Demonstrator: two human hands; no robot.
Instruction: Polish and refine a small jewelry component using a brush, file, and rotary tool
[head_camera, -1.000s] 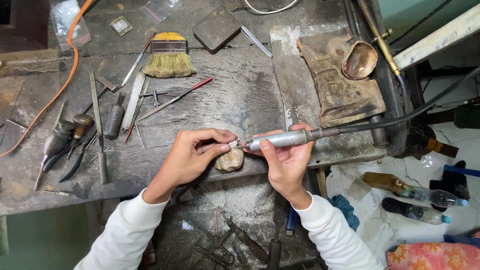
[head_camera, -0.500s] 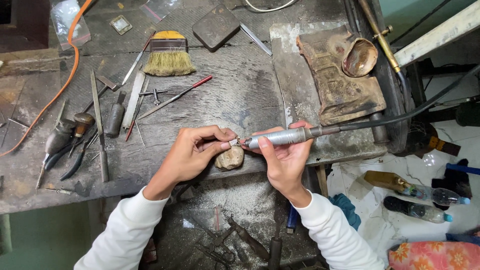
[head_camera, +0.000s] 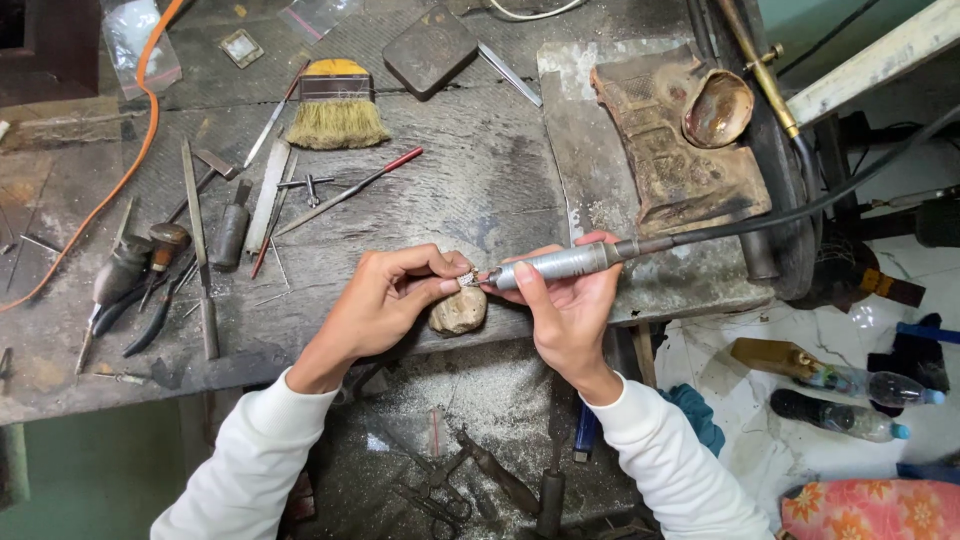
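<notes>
My left hand pinches a small sparkling ring-like metal piece between thumb and fingers, resting against a rounded wooden bench peg at the bench's front edge. My right hand grips a silver rotary handpiece like a pen; its tip touches the small piece. A black flexible shaft runs from the handpiece off to the right.
The worn wooden bench carries files, pliers and gravers at left, a bristle brush, a dark square block, a brown charred block with a small bowl at right. An orange cord crosses the left. Bottles lie on the floor.
Both hands stay at the bench peg with only slight shifts; the handpiece tip remains against the small piece.
</notes>
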